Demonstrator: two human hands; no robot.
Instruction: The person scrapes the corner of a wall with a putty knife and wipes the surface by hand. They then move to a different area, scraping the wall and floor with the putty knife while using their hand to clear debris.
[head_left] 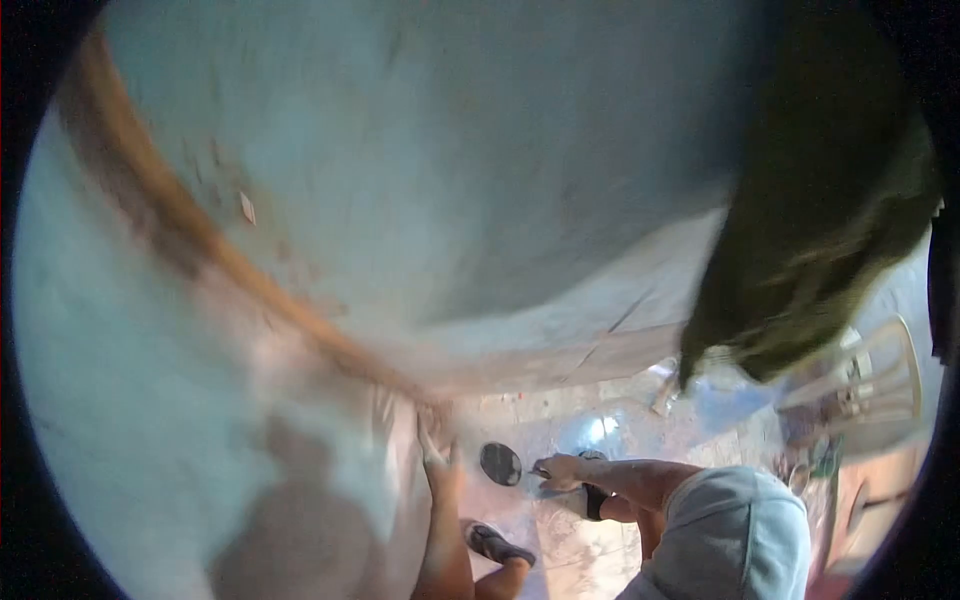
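Observation:
My left hand (436, 452) lies flat against the pale plastered wall (400, 200), fingers spread upward, near a corner where an orange-brown stripe (200, 240) runs down. My right hand (560, 468) is held out low over the floor, closed around a small flat tool (545, 488) whose blade is hard to make out. A dark round disc (500, 463) sits between the two hands, near the floor. My knee in grey cloth (735, 530) and my foot in a dark sandal (497, 545) show below.
A dark green cloth (820, 200) hangs at the upper right. A white plastic chair (875, 380) stands at the right on the stained tiled floor (580, 555). A pale round container (598, 432) sits behind my right hand.

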